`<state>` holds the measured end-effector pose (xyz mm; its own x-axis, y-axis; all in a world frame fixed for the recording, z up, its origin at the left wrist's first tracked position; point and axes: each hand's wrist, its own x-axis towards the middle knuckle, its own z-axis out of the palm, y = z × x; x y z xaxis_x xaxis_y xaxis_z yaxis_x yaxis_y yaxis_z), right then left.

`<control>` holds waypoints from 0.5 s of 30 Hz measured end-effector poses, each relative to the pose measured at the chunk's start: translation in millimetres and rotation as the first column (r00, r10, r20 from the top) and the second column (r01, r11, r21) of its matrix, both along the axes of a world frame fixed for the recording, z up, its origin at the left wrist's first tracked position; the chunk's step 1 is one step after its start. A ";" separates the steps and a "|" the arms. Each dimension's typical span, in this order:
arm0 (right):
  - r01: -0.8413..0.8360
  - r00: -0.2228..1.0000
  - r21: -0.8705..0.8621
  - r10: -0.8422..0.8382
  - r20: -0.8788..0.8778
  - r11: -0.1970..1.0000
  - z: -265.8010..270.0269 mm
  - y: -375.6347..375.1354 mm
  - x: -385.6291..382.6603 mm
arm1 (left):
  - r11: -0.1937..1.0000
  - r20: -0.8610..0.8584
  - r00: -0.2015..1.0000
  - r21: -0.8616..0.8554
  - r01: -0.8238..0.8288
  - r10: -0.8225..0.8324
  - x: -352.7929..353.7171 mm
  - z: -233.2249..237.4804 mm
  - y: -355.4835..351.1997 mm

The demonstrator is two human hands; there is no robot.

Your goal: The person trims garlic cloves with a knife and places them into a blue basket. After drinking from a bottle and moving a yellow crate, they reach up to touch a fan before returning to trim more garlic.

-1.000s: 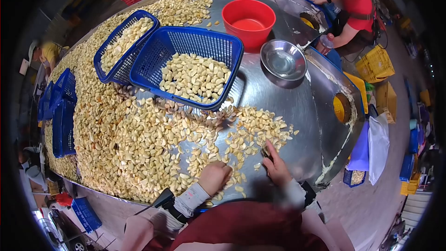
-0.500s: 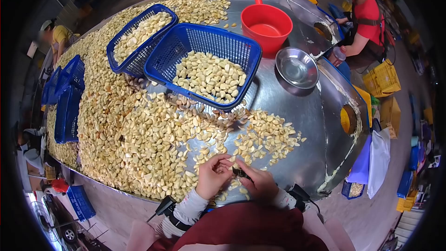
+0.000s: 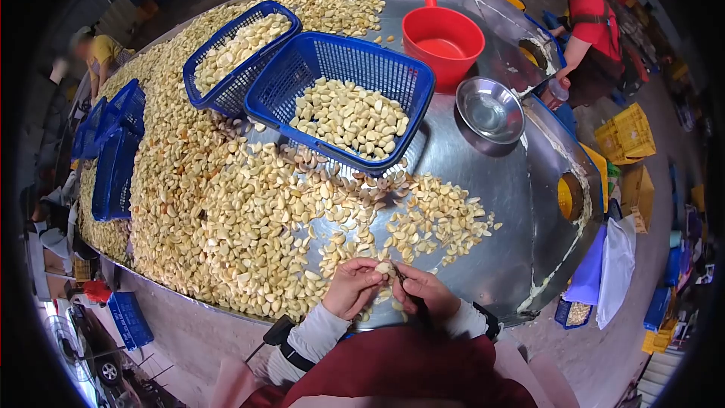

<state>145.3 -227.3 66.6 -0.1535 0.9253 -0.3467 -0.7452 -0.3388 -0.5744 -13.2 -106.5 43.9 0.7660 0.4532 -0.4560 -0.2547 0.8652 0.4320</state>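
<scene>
Near the table's front edge, my left hand [image 3: 353,287] pinches a pale, clove-like kernel [image 3: 386,267] between its thumb and fingertips. Close beside it on the right, my right hand [image 3: 427,294] is closed around a small dark tool [image 3: 399,276], its tip at the kernel; it looks like a small knife, but the fingers cover most of it. A heap of loose cream-coloured kernels [image 3: 249,219] spreads over the metal table to the left of my hands. Just beyond them lies a smaller scatter of thinner pieces [image 3: 442,215].
Blue baskets [image 3: 264,117] of kernels stand mid-table, with a red dipper [image 3: 445,41] and a metal bowl [image 3: 491,111] to their right. More blue baskets [image 3: 113,174] sit at the left. Holes [image 3: 568,195] pierce the right edge. Two other people [image 3: 593,30] work across the table.
Both hands stay close together; the kernel in my left hand now shows more clearly against the dark tool. The whole view has shifted slightly. The person at the left bends lower.
</scene>
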 end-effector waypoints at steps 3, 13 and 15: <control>-0.059 0.980 -0.013 0.061 0.190 0.998 -0.6 0.6 -0.1 | 1.000 0.006 1.000 -0.013 0.011 -0.011 -2.1 1.1 2.8; 0.116 0.900 -0.153 -0.038 0.435 0.981 -25.7 -13.0 16.0 | 0.799 -0.294 0.946 0.531 0.281 -0.137 -33.8 -4.8 46.6; 0.043 0.886 -0.173 0.042 0.462 0.984 -21.8 -10.6 15.5 | 0.150 -0.724 0.689 0.684 0.714 0.021 -39.0 -17.1 28.7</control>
